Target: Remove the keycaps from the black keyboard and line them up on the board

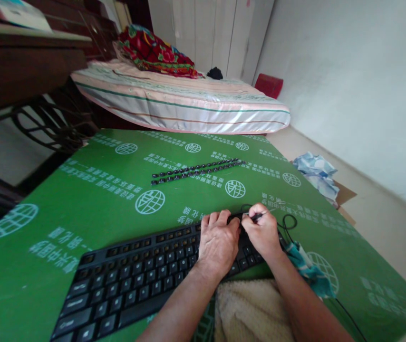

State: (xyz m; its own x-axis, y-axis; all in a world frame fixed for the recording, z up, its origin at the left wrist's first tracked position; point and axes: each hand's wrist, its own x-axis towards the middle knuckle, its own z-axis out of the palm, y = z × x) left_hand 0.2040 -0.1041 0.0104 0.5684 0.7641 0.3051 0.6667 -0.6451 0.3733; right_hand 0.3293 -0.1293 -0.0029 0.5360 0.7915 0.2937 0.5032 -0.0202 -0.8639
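Observation:
A black keyboard [128, 275] lies across the green printed table cover [99, 194]. My left hand [219, 242] rests on the keyboard's right end with its fingers curled down over the keys. My right hand [262, 230] is right beside it, pinching a thin black tool [260, 216] whose tip points at the keys under my left fingers. Two rows of removed black keycaps [198, 170] lie lined up farther back on the cover. The keyboard's black cable [288, 223] loops just behind my right hand.
A cream towel [249, 308] lies at the near edge between my forearms, a teal cloth [308, 268] beside my right wrist. Behind the table are a striped mattress [188, 102], a dark wooden stand [28, 71] at left, and crumpled cloth on cardboard [319, 173] on the floor.

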